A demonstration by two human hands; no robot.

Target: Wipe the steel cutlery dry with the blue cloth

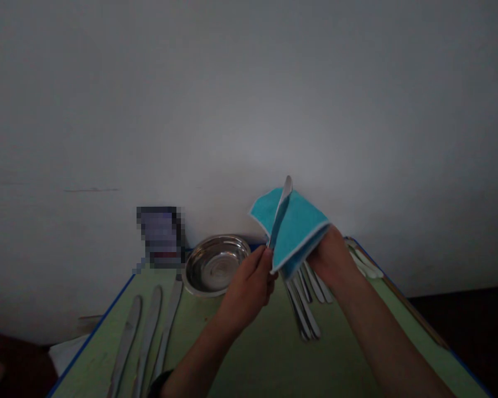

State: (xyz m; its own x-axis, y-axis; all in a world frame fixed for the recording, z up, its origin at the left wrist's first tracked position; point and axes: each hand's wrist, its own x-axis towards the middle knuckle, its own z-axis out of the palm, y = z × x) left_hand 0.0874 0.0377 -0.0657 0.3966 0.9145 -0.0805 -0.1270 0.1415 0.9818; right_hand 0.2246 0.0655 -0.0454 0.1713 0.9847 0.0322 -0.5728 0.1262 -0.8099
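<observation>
The table knife [281, 213] is raised above the green table [265, 359], its blade upward and slightly tilted to the right. The left hand [249, 284] is closed around the handle, and such a firm grip should keep the blade from turning. Behind the blade spreads the blue cloth [302, 224]; whether they touch, I cannot tell. The right hand [334, 257] has hold of this cloth, but its fingers are hidden, so how tightly they curl is not clear. For good wiping, I judge, the cloth should fold over both faces, with thick layers between fingers and edge, moving from handle toward tip. Nearby stand the steel bowl [218, 271] and three other table knives [148, 331].
</observation>
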